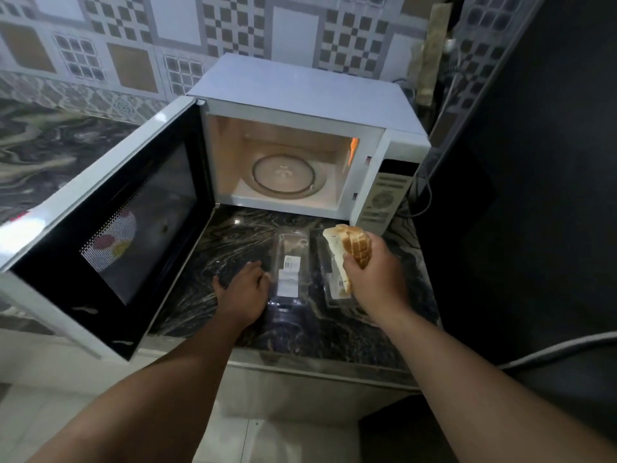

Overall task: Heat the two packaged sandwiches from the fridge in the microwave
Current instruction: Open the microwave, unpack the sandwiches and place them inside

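The microwave (300, 135) is standing on the counter (233, 228) with its door (110, 228) swung wide and its glass plate (283, 175) bare. Two clear packages are lying just in front: the left package (288, 265) and the right package (329, 279). The right hand (374, 272) is gripping a sandwich (350, 248) above the right package. The left hand (243, 289) is resting on the counter beside the left package; whether its curled fingers are pinching the package edge I cannot tell. Carrying the bread level to the plate's middle is probably best.

glossy veined stone counter (233, 235), clear shiny plastic packs (288, 262), glass turntable (283, 175)
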